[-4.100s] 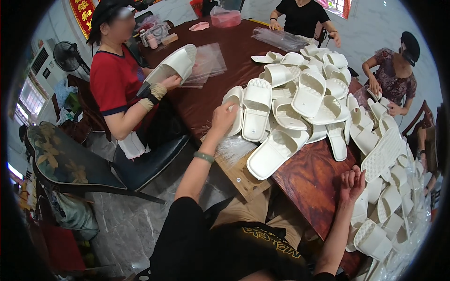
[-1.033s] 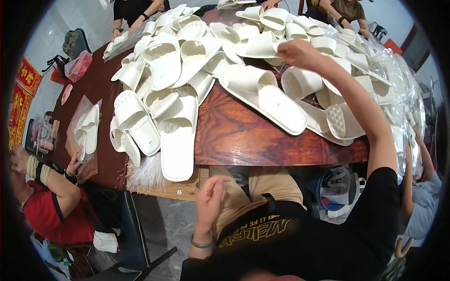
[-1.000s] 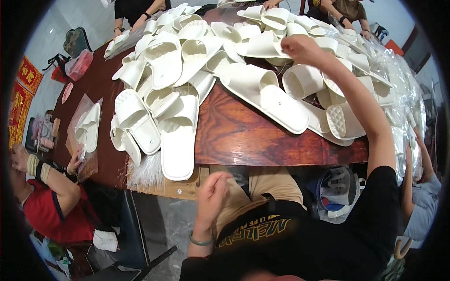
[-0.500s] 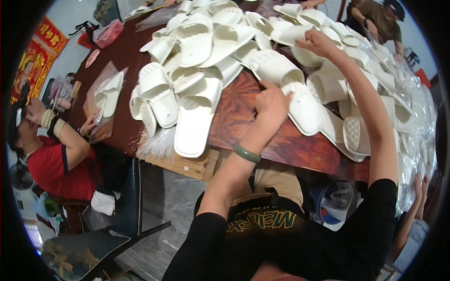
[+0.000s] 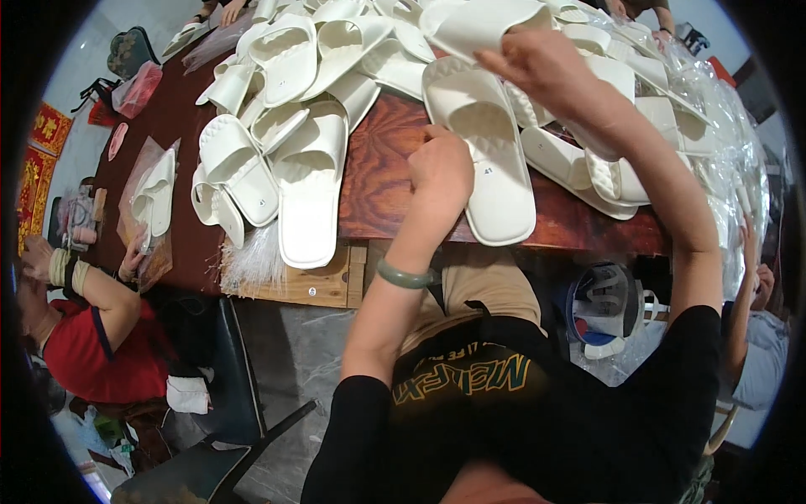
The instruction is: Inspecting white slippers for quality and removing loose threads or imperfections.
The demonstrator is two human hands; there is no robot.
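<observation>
An off-white, almost ivory tone is shared by the slippers (image 5: pixel 502 189), and a quilted relief is borne by some straps. The tabletop (image 5: pixel 390 155) is coloured reddish brown and streaked with darker grain; beside it, a dark maroon-brown is shown by the cover (image 5: pixel 176 109). A black shirt (image 5: pixel 512 437) is marked with yellow lettering (image 5: pixel 462 376) and paired with beige trousers (image 5: pixel 491 286); greyish green is seen in the bangle (image 5: pixel 403 275). At the left, a red shirt (image 5: pixel 109 365) is edged in navy. Red and gold are patterned across the wall hangings (image 5: pixel 40 147), while the floor (image 5: pixel 311 357) is marbled in grey.
</observation>
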